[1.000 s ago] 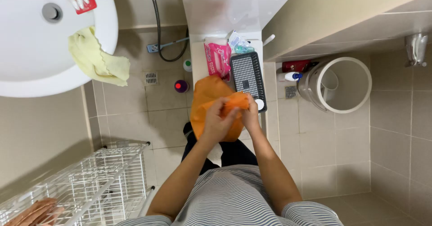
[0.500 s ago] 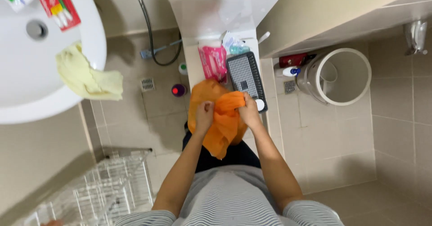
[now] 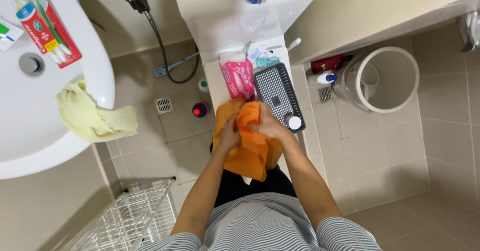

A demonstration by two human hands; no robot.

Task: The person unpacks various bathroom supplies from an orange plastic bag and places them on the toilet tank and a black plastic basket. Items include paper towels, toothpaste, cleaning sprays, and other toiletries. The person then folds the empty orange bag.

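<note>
- Head view, hands: the left hand [image 3: 229,133] is clenched on the left side of an orange cloth [image 3: 248,146]; the right hand [image 3: 267,125] grips the cloth's upper right part, fingers curled into the fabric; the two hands sit close together with a raised fold of cloth between them
- The orange cloth is bunched at the top between the hands and hangs down loose below them, in front of the person's dark trousers [image 3: 250,186]; it lies over the near end of a narrow white ledge [image 3: 225,26]
- On that ledge, just beyond the hands: a pink packet [image 3: 237,76] lying flat; a dark mesh basket [image 3: 277,93] beside it on the right, touching or nearly touching the right hand; a small white round cap [image 3: 295,123] at the basket's near corner; a crumpled clear wrapper [image 3: 261,56] behind the packet
- Left of the ledge: a white washbasin [image 3: 45,131] with a pale yellow cloth [image 3: 92,116] draped over its rim; a pack of toothbrushes [image 3: 47,26] on the basin's edge; a shower hose [image 3: 160,41] hanging down to the tiled floor [image 3: 380,156]
- Right of the ledge: a white round bin [image 3: 382,78] on the floor; a red bottle [image 3: 327,63] just beside it
- Lower left: a white wire rack [image 3: 127,216]
</note>
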